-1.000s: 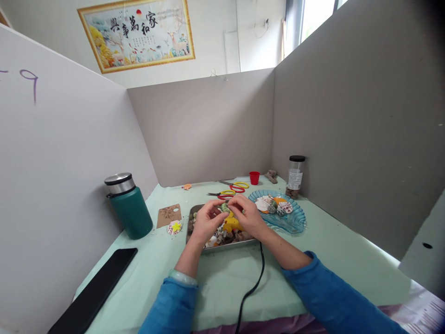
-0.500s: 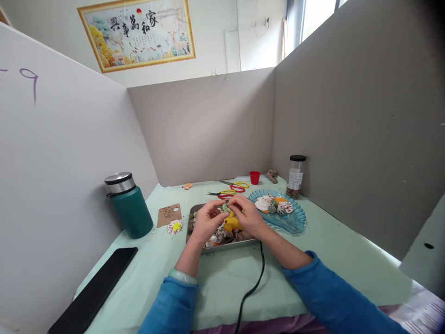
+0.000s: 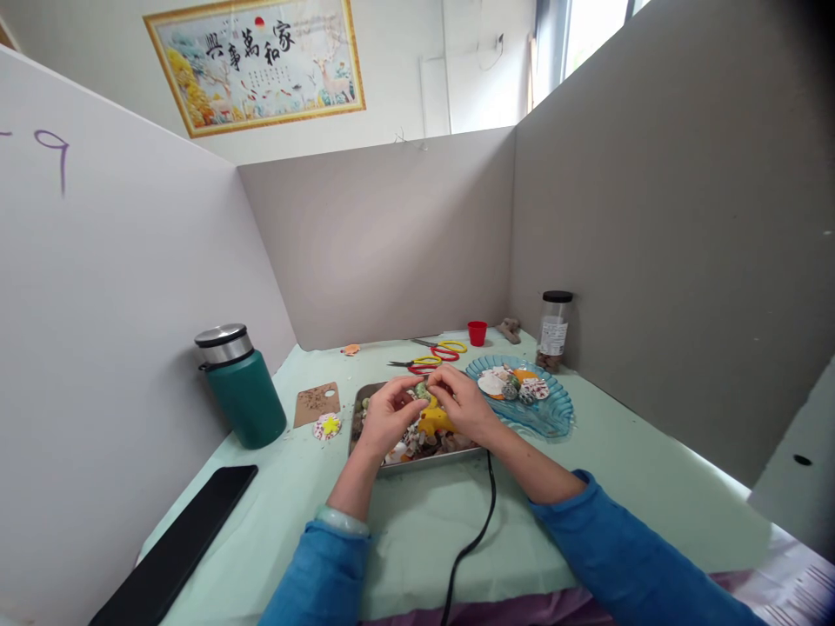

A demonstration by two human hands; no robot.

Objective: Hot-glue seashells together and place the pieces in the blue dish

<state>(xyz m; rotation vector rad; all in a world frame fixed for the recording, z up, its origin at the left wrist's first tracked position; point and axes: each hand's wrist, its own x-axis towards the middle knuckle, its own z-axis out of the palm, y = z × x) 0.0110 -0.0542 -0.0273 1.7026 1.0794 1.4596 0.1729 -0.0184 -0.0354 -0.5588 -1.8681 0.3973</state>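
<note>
My left hand point(image 3: 390, 416) and my right hand point(image 3: 462, 404) come close together over a metal tray point(image 3: 399, 470). On both hands the fingers are bent into a pinch, and the fingertips hide whatever is between them. A small pale green thing point(image 3: 423, 390) shows between the hands; whether it is held or lies in the tray I cannot tell. Below my right fingers is a yellow star-shaped piece point(image 3: 434, 420). Small shells and stones point(image 3: 417, 445) fill the tray around it.
To the left stand a green flask point(image 3: 246, 391), a brown card point(image 3: 317, 404) and a round piece with a yellow star point(image 3: 327, 426). Behind the tray lie scissors point(image 3: 425, 361). A blue plate point(image 3: 554, 413) with decorated pieces, a jar point(image 3: 554, 335) and a red cup point(image 3: 477, 334) are at the right. A black cable point(image 3: 479, 539) runs toward me.
</note>
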